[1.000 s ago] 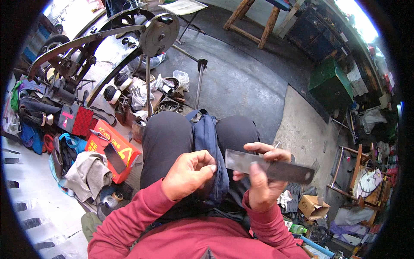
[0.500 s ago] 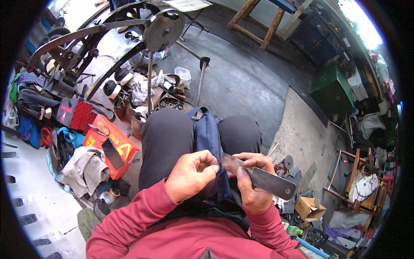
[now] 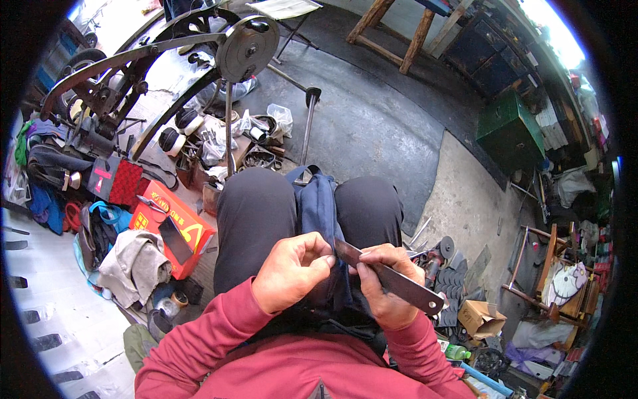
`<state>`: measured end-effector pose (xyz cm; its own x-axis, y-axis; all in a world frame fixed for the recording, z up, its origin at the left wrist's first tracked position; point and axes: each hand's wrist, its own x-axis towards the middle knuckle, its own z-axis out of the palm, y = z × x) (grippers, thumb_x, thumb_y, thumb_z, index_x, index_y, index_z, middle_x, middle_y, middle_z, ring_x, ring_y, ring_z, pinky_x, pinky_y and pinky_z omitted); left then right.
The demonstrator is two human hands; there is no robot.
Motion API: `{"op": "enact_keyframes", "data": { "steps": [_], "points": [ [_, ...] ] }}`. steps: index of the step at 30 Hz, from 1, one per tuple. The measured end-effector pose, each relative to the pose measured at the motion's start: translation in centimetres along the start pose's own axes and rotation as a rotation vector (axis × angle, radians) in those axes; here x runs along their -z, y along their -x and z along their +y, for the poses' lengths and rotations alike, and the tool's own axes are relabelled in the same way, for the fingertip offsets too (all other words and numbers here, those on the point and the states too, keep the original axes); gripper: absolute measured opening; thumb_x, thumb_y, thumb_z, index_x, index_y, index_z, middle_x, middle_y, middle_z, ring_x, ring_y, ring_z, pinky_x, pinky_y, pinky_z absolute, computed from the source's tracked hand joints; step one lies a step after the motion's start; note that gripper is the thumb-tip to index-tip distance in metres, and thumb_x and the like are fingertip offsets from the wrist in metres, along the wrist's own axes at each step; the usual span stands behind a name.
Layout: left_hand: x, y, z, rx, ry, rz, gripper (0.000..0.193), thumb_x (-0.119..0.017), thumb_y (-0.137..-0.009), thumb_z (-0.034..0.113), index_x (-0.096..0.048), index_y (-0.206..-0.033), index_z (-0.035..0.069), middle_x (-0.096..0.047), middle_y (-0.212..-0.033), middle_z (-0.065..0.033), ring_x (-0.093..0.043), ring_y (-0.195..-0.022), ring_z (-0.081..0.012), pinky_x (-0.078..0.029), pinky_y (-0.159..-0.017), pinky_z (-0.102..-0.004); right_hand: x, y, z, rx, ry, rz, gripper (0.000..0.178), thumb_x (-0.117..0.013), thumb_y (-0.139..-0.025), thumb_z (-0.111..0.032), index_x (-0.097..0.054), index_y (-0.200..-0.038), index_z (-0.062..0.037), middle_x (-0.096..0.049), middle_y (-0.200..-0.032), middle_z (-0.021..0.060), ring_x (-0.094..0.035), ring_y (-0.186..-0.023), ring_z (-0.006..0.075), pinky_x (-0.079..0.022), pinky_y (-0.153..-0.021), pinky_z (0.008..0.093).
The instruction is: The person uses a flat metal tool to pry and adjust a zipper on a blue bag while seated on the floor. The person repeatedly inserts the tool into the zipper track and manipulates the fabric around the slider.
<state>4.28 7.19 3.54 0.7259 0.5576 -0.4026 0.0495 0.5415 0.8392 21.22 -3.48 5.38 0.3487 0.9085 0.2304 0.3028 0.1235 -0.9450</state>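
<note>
A seated person in a maroon top (image 3: 279,366) held a flat metal blade (image 3: 402,284) over the lap, its tip now swung down and in beside the left fingertips; a second earlier it had stood farther right, broad face up. The right hand (image 3: 391,304) had its grip closed firmly around the blade's middle. The left hand (image 3: 292,274) had thumb and forefinger drawn together at the edge of a navy cloth bag (image 3: 318,207) lying between the knees; whether they pinched any fabric, an onlooker could not tell. The shift seemed to put the blade within working reach of that edge.
</note>
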Motion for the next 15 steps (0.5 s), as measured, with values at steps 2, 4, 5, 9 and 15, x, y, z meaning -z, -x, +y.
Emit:
{"op": "enact_keyframes", "data": {
  "steps": [2, 4, 5, 9, 15],
  "points": [
    [0.0, 0.1, 0.1, 0.011, 0.019, 0.002, 0.005, -0.067, -0.096, 0.010, -0.062, -0.097, 0.007, -0.058, -0.079, 0.0069, -0.050, -0.062, -0.0009, -0.041, -0.054, -0.0192, 0.0, 0.3, -0.2, -0.055, -0.031, 0.012, 0.015, -0.069, -0.092, 0.003, -0.066, -0.105, -0.0011, -0.072, -0.088, 0.0102, -0.072, -0.079, 0.0152, -0.056, -0.072, 0.0273],
    [0.0, 0.3, 0.3, 0.033, 0.027, 0.001, 0.005, -0.066, -0.097, 0.008, -0.062, -0.096, 0.006, -0.059, -0.081, 0.0065, -0.051, -0.066, -0.0009, -0.041, -0.057, -0.0196, 0.2, 0.6, -0.3, -0.140, -0.115, 0.024, 0.015, -0.069, -0.091, 0.004, -0.066, -0.105, -0.0010, -0.073, -0.089, 0.0111, -0.072, -0.080, 0.0155, -0.056, -0.073, 0.0274],
    [0.0, 0.4, 0.4, 0.048, 0.025, -0.001, 0.005, -0.065, -0.097, 0.006, -0.061, -0.095, 0.005, -0.059, -0.082, 0.0063, -0.051, -0.070, -0.0008, -0.042, -0.061, -0.0199, 0.2, 0.6, -0.3, -0.156, -0.137, 0.019, 0.015, -0.069, -0.092, 0.004, -0.066, -0.105, -0.0010, -0.073, -0.089, 0.0111, -0.072, -0.080, 0.0153, -0.056, -0.073, 0.0275],
    [-0.1, 0.5, 0.6, 0.068, 0.032, -0.005, 0.005, -0.064, -0.098, 0.006, -0.061, -0.094, 0.004, -0.059, -0.083, 0.0064, -0.051, -0.073, -0.0004, -0.041, -0.064, -0.0201, 0.0, 0.7, 0.1, -0.080, -0.113, 0.018, 0.016, -0.067, -0.091, 0.006, -0.064, -0.106, -0.0003, -0.072, -0.093, 0.0137, -0.072, -0.081, 0.0175, -0.057, -0.075, 0.0294],
    [0.2, 0.6, 0.9, 0.094, 0.042, 0.011, 0.007, -0.065, -0.098, 0.010, -0.061, -0.095, 0.005, -0.058, -0.080, 0.0069, -0.048, -0.068, -0.0004, -0.039, -0.059, -0.0200, -1.4, 1.1, 0.3, 0.045, 0.003, 0.128, 0.015, -0.071, -0.089, 0.005, -0.066, -0.103, -0.0005, -0.072, -0.090, 0.0140, -0.072, -0.075, 0.0195, -0.056, -0.070, 0.0284]
  ]
}}
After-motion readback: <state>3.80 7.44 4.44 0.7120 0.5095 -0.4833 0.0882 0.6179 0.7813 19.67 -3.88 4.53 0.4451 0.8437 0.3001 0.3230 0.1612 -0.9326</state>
